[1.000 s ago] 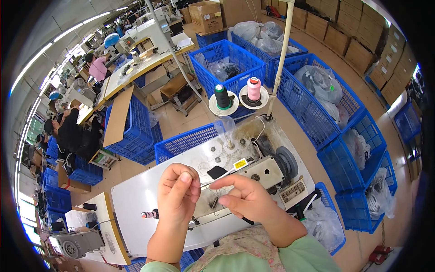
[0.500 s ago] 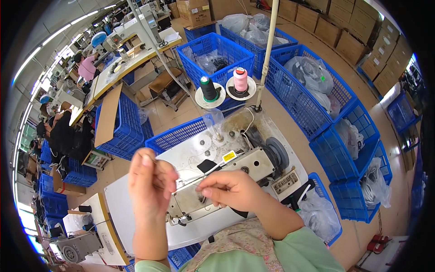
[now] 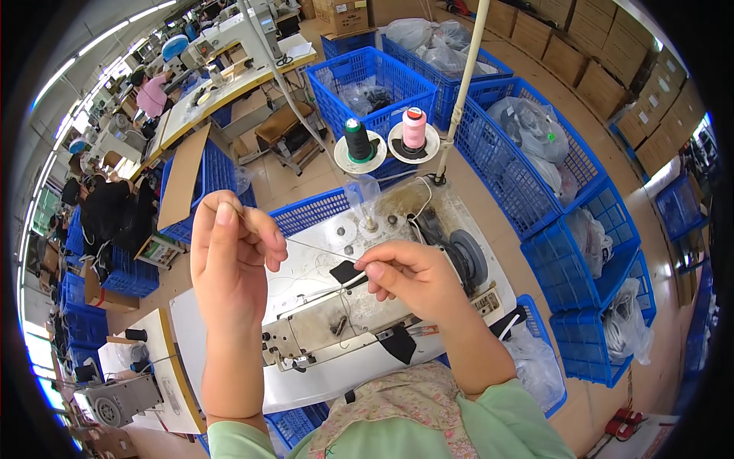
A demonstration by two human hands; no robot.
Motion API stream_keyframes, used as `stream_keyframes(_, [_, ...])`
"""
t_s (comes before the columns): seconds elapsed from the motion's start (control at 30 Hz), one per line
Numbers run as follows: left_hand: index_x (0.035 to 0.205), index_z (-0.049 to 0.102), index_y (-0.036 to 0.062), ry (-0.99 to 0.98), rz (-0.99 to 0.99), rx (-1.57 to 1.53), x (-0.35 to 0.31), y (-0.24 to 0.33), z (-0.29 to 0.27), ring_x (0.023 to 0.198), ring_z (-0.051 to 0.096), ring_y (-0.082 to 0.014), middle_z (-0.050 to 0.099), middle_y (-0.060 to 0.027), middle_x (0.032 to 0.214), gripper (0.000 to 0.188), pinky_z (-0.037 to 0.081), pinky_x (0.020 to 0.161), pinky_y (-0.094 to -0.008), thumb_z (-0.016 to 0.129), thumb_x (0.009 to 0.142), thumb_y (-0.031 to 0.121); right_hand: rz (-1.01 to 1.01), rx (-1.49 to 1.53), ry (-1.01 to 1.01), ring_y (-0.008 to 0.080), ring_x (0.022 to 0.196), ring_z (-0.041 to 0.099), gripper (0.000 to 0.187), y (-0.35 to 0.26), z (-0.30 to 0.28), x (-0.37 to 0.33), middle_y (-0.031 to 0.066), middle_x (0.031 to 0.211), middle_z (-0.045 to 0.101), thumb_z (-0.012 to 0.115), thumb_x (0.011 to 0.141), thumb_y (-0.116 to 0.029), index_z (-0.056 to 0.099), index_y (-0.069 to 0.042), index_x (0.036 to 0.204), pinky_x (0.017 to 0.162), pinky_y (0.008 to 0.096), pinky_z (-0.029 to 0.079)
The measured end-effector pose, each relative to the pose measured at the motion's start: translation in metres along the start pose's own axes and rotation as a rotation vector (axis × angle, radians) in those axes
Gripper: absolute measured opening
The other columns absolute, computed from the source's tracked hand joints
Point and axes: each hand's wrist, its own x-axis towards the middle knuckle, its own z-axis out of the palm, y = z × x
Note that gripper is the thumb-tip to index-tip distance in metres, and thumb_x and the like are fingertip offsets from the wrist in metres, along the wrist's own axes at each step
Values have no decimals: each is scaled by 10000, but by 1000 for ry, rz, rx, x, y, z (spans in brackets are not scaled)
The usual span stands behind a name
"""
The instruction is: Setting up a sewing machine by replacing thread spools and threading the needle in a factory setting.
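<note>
A thin thread point(image 3: 317, 248) runs between my two hands above the sewing machine point(image 3: 306, 333). My left hand point(image 3: 233, 256) is raised, pinching one end of it between thumb and forefinger. The other end lies in the pinched fingertips of my right hand point(image 3: 413, 275), which is lower and over the machine's arm. Below the thread a small black fabric piece point(image 3: 346, 271) rests on the machine table. Another black piece point(image 3: 397, 346) lies at the machine's near side. Behind stand a black thread spool point(image 3: 357, 144) and a pink thread spool point(image 3: 414, 130).
Blue crates point(image 3: 505, 168) with plastic-bagged goods line the right and back. A pale pole point(image 3: 464, 84) rises behind the machine table. Cardboard boxes point(image 3: 596, 38) stack at the far right. At left are another sewing machine point(image 3: 122, 402) and, farther off, people at worktables point(image 3: 183, 115).
My left hand has moved up and left. My right hand has moved slightly up and right, so the thread now stretches farther between them. The view has shifted a little.
</note>
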Motion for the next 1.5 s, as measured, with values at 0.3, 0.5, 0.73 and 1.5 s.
stream_keyframes(0.3, [944,427,53,-76,1,-43,4,1,-7,556,526,-138,568,-113,670,170,406,485,-217,394,949,219,-40,-1,29,74,682,562,152,-2,-7,6,35,786,605,570,873,-106,615,1,971,594,199,452])
stream_keyframes(0.5, [943,430,52,-83,44,-31,3,2,-9,562,527,-138,572,-121,684,166,415,496,-218,389,950,213,-61,-65,52,58,731,551,166,1,-9,8,30,867,614,585,869,-125,627,-8,980,621,188,444])
stream_keyframes(0.73, [952,434,55,-64,74,-24,3,6,-12,539,479,-134,547,-108,675,169,389,489,-215,376,954,214,-67,-124,49,56,781,555,166,-1,-8,9,27,926,615,584,867,-124,631,-21,989,587,181,438])
stream_keyframes(1.5, [958,429,63,-156,103,-21,2,7,-18,592,550,-155,601,-149,725,154,422,518,-229,389,950,212,-71,-148,33,67,845,555,135,6,-6,7,50,1014,611,575,866,-106,631,-39,970,574,171,416])
